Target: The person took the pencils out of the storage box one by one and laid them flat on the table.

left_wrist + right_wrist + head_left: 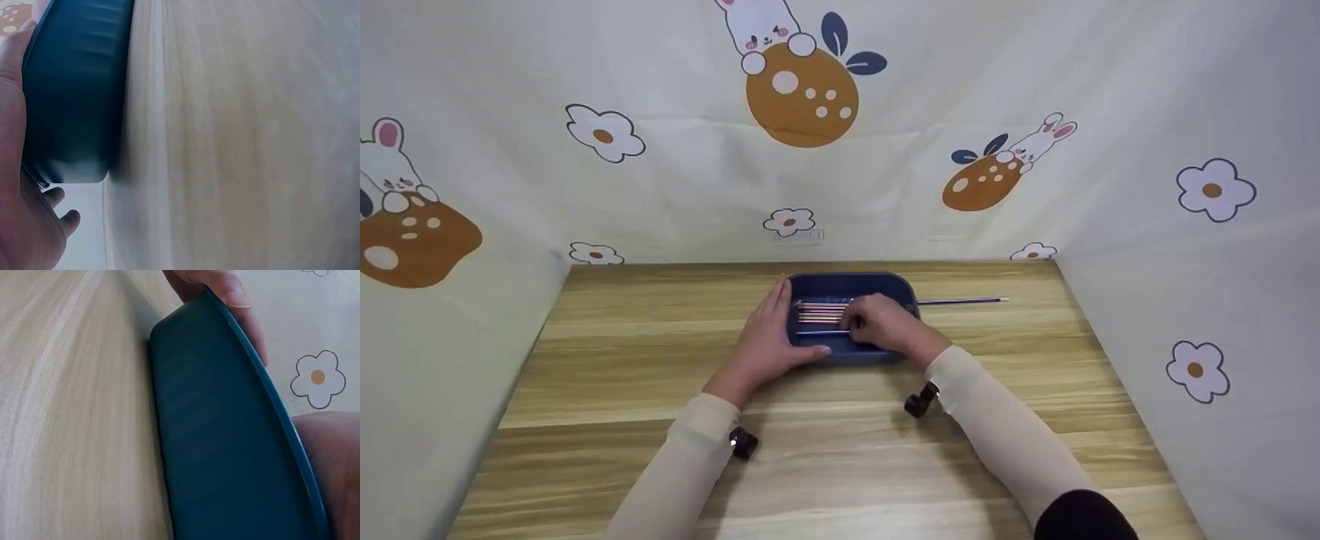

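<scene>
A dark blue plastic tray [847,358] stands near the back of the table, with several striped pencils [819,317] lying side by side inside. My left hand [769,337] holds the tray's left end, thumb along the near rim and fingers around the far left corner. In the left wrist view the tray's outer wall [73,101] fills the space beside that hand. Inside the tray, my right hand [881,322] has curled fingers pinching at the pencils; its palm hides their right ends. The tray's near wall [219,416] hides these fingertips in the right wrist view.
Another pencil [964,301] with a white end juts rightward from behind the tray's right end. Pale patterned cloth [682,187] stands along the back and both sides of the wooden table [825,450]. Small black cameras [744,444] sit on the wrists.
</scene>
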Demonstrator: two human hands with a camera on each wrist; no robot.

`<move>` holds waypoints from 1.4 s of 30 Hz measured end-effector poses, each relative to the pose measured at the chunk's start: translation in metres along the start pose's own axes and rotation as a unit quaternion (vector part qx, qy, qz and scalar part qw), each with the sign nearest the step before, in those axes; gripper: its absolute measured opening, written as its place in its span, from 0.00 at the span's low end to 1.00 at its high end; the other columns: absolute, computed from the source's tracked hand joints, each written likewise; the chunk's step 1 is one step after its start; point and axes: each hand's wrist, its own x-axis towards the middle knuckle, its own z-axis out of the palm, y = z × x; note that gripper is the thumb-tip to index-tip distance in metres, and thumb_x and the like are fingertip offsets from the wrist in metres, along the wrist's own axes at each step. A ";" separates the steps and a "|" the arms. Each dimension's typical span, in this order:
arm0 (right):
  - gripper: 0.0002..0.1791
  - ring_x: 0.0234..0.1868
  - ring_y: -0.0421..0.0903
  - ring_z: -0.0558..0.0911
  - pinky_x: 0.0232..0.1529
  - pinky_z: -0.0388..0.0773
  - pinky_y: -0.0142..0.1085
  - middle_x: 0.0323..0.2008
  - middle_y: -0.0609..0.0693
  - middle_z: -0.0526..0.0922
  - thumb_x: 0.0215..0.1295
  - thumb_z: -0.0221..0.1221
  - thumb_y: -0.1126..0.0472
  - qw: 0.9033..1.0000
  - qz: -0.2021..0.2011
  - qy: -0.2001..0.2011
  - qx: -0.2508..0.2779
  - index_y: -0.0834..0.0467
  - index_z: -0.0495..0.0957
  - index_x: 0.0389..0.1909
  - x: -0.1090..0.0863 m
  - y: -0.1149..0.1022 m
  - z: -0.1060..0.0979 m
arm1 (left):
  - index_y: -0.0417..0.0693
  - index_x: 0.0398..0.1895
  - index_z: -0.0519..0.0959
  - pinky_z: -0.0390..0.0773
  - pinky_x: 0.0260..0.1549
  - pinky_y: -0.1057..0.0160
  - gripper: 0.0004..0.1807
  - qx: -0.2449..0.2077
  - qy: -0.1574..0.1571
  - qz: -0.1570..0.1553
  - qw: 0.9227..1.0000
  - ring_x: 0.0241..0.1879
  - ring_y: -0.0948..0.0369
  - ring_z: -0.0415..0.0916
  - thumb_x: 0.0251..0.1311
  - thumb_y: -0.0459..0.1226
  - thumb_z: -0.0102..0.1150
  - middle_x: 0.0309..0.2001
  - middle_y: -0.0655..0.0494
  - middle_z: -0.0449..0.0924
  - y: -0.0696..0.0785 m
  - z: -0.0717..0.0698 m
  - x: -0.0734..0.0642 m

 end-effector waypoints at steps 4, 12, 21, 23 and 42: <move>0.08 0.38 0.44 0.83 0.43 0.84 0.41 0.37 0.50 0.89 0.64 0.69 0.70 1.000 -0.003 -0.001 0.008 0.61 0.90 0.43 -0.002 -0.003 -0.003 | 0.41 0.92 0.40 0.49 0.84 0.38 0.81 0.000 0.000 -0.001 1.000 0.88 0.42 0.42 0.50 0.65 0.85 0.91 0.43 0.38 0.001 -0.001 -0.001; 0.09 0.39 0.46 0.83 0.44 0.84 0.41 0.39 0.52 0.87 0.65 0.69 0.71 1.000 -0.019 0.006 0.021 0.64 0.89 0.46 -0.004 -0.008 -0.011 | 0.41 0.92 0.39 0.50 0.84 0.37 0.81 0.004 -0.005 0.000 1.000 0.88 0.41 0.41 0.51 0.65 0.83 0.91 0.43 0.37 0.001 -0.002 -0.001; 0.12 0.40 0.47 0.83 0.45 0.85 0.43 0.41 0.52 0.86 0.63 0.68 0.72 0.998 -0.057 0.027 -0.007 0.64 0.88 0.47 -0.011 -0.011 -0.023 | 0.41 0.92 0.40 0.51 0.84 0.38 0.80 -0.001 0.002 -0.001 1.000 0.88 0.42 0.43 0.50 0.65 0.84 0.91 0.42 0.39 0.000 -0.001 0.000; 0.13 0.41 0.48 0.83 0.46 0.85 0.44 0.41 0.53 0.86 0.63 0.68 0.72 0.998 -0.062 0.030 -0.014 0.65 0.88 0.48 -0.013 -0.011 -0.026 | 0.40 0.92 0.40 0.51 0.84 0.38 0.81 -0.002 0.001 -0.001 1.000 0.88 0.42 0.43 0.50 0.65 0.84 0.91 0.42 0.39 0.000 0.000 0.001; 0.11 0.43 0.49 0.81 0.46 0.83 0.46 0.42 0.51 0.84 0.67 0.66 0.73 0.998 -0.054 0.033 0.008 0.65 0.87 0.48 -0.051 0.000 -0.057 | 0.40 0.92 0.41 0.50 0.84 0.37 0.82 0.008 -0.005 -0.002 1.000 0.88 0.41 0.43 0.49 0.68 0.83 0.91 0.44 0.37 0.001 -0.001 -0.001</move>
